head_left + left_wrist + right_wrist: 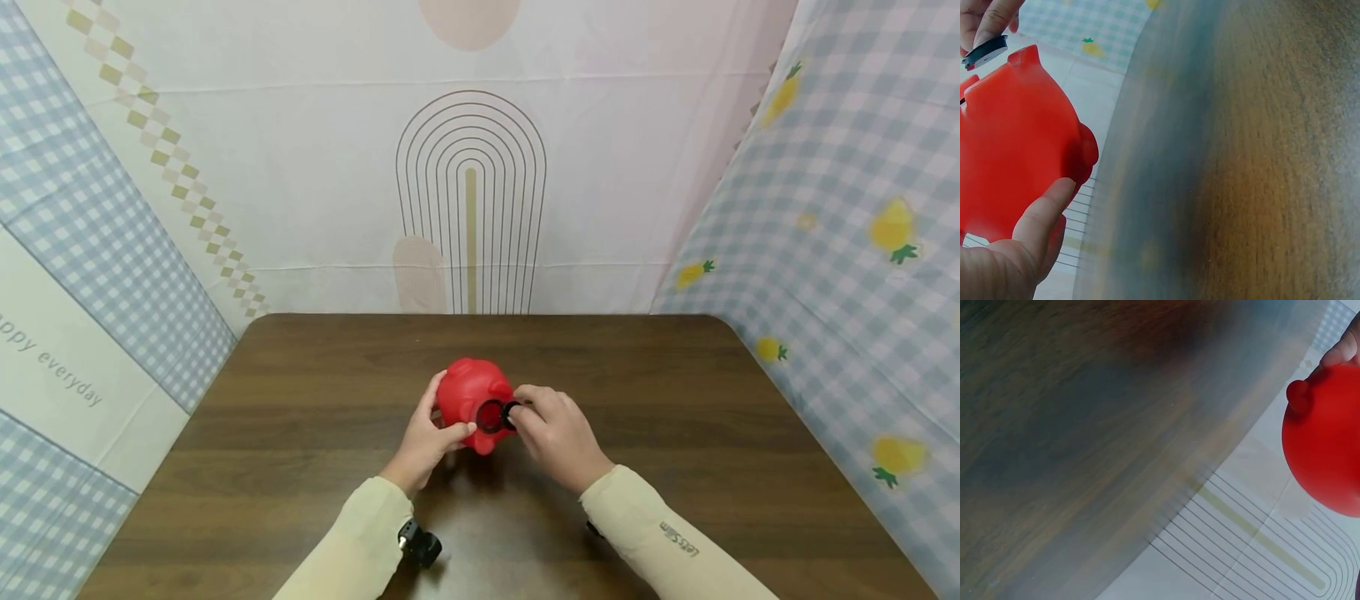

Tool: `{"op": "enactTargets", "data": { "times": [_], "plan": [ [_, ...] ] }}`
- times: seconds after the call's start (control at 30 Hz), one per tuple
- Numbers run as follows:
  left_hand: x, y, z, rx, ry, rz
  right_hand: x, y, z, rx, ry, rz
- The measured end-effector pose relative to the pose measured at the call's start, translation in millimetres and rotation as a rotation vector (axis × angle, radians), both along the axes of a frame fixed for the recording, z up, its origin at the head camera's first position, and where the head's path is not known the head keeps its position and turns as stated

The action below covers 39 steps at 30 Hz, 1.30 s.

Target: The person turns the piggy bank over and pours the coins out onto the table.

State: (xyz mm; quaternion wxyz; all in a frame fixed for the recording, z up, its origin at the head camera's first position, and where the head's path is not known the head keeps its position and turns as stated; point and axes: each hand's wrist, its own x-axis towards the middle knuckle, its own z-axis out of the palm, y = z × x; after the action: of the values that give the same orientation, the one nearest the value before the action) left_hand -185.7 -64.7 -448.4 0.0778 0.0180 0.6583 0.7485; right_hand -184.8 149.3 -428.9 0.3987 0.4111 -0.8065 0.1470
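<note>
A red piggy bank [467, 390] with stubby feet is tipped so its round, black-rimmed opening [481, 410] faces up toward the head camera. My left hand [422, 440] grips its left side, thumb near the opening. Between thumb and fingers, my right hand [561, 433] pinches a small round black cap [512, 414] at the right edge of that opening. In the left wrist view the cap [988, 52] appears tilted above the red body [1016, 144]. Only part of the bank [1329, 447] shows in the right wrist view.
The dark brown wooden table [330, 375] extends around both hands. A patterned white cloth [322, 183] hangs behind it, with checked cloths at the sides. A small black device [422, 546] is strapped at my left wrist.
</note>
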Motion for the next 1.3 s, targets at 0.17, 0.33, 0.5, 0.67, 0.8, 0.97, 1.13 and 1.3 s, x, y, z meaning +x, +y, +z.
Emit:
{"op": "enactTargets", "data": {
  "times": [0.17,0.33,0.5,0.67,0.8,0.97,1.13,1.3],
  "plan": [
    [1.6,-0.8,0.4,-0.004,0.004,-0.006,-2.1,5,-0.8,0.010,-0.043,-0.020],
    [2.0,-2.0,-0.4,0.002,0.008,-0.007,-6.0,11,-2.6,-0.005,-0.063,-0.037],
    [-0.4,-3.3,-2.4,0.005,0.015,-0.014,-10.6,19,-4.7,-0.031,-0.065,-0.060],
    [-2.1,-2.9,-3.0,0.007,0.018,-0.011,-14.0,27,-4.6,-0.032,-0.109,-0.089],
    [-3.1,-2.6,-3.2,0.009,0.012,-0.008,-16.9,32,-5.8,-0.034,-0.144,-0.122],
    [-4.2,-2.4,-1.8,0.013,0.004,-0.008,-21.8,39,-11.7,-0.048,-0.160,-0.162],
    [-4.0,-2.3,-1.3,0.017,0.008,-0.006,-25.7,47,-17.0,-0.055,-0.185,-0.201],
    [-4.2,-2.4,-1.7,0.019,0.000,-0.003,-29.7,55,-21.4,-0.051,-0.229,-0.228]
  ]
}}
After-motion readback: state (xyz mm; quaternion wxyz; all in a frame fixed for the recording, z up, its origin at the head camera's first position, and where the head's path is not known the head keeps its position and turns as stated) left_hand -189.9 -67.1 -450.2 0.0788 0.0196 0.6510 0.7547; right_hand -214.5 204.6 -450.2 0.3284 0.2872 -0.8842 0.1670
